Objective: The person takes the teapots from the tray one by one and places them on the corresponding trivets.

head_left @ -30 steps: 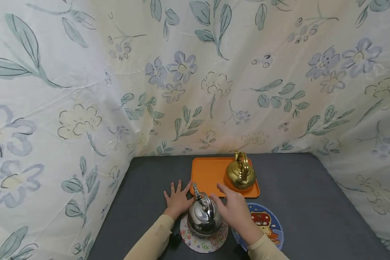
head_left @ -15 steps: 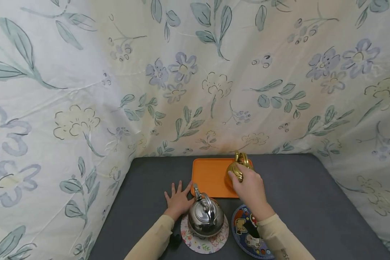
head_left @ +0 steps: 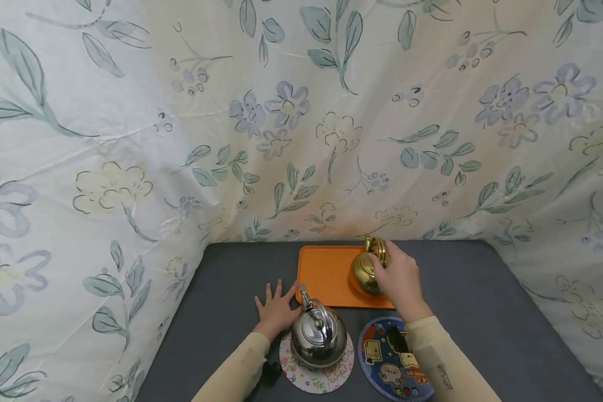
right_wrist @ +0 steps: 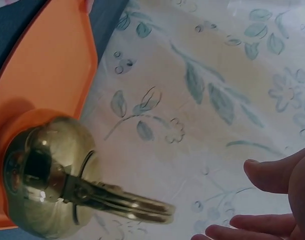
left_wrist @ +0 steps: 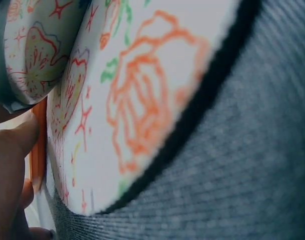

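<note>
My right hand (head_left: 402, 282) reaches over the right side of a golden kettle (head_left: 364, 274). In the right wrist view its thumb and fingers (right_wrist: 272, 176) are extended, a visible gap away from the kettle's raised double handle (right_wrist: 135, 206). The golden kettle stands upright on an orange tray (head_left: 324, 273). My left hand (head_left: 275, 312) lies on the table with fingers spread, close against the left side of a silver kettle (head_left: 319, 347) and near the tray's front left corner. The silver kettle stands on a round pink floral mat (head_left: 305, 381); the left wrist view shows that mat closely.
A round blue cartoon mat (head_left: 373, 369) lies right of the floral mat, partly under my right forearm. The dark grey tabletop (head_left: 487, 312) extends to both sides. Floral cloth (head_left: 336, 167) hangs behind and at the sides.
My right hand has moved from beside the silver kettle forward and right to the golden kettle, then a little further to its right side. The left hand and both kettles stay put.
</note>
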`<state>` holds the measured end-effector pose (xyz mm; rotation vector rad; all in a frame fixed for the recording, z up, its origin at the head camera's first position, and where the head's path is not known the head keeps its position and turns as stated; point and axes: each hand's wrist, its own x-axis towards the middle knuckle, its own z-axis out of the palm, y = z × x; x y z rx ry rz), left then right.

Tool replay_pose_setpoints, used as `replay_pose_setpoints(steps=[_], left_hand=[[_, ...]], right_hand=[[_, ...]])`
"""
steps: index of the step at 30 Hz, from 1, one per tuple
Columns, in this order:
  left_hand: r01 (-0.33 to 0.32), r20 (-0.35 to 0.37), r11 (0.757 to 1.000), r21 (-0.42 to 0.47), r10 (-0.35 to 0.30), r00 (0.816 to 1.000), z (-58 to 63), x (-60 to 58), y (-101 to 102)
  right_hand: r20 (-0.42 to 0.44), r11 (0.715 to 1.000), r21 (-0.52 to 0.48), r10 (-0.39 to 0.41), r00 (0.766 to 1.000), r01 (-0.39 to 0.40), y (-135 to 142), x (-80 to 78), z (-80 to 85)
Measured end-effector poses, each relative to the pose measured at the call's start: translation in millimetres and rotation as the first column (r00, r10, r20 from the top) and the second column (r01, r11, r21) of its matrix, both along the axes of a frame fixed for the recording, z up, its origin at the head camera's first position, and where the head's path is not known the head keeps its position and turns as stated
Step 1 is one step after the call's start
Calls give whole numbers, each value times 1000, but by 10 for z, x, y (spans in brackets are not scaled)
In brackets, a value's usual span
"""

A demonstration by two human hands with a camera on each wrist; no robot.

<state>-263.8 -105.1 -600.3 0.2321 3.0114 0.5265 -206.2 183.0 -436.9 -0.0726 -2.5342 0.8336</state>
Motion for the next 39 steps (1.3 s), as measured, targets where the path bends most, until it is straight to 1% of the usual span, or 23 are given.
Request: replay_pose_setpoints(steps=[4, 8, 11, 14, 18, 25, 32, 39], left_hand=[[-1, -3, 1000, 10, 1, 1000, 7, 7, -9], [-2, -8, 1000, 14, 2, 1000, 22, 10, -23], [-2, -8, 1000, 6, 2, 1000, 28, 7, -29], [0, -15, 1000, 9, 0, 1000, 36, 5, -28], [-3, -19, 1000, 14, 3, 1000, 45, 10, -18], [-1, -17, 1000, 15, 1, 1000, 43, 18, 3], [0, -19, 1000, 2, 0, 1000, 38, 22, 9], [-6, -20, 1000, -3, 6, 1000, 19, -2, 8]], right_hand=[[62, 999, -26, -24, 998, 25, 64, -102, -56], [128, 999, -35, -21, 992, 26, 131, -195, -121], [173, 999, -28, -21, 985, 26, 159, -235, -160], [195, 999, -31, -23, 981, 29, 170, -257, -185], [193, 998, -41, -28, 981, 36, 170, -273, -213], [136, 998, -56, -31, 990, 39, 170, -309, -299], [161, 997, -58, -36, 986, 46, 166, -342, -328], [140, 996, -65, -45, 989, 55, 158, -384, -343]])
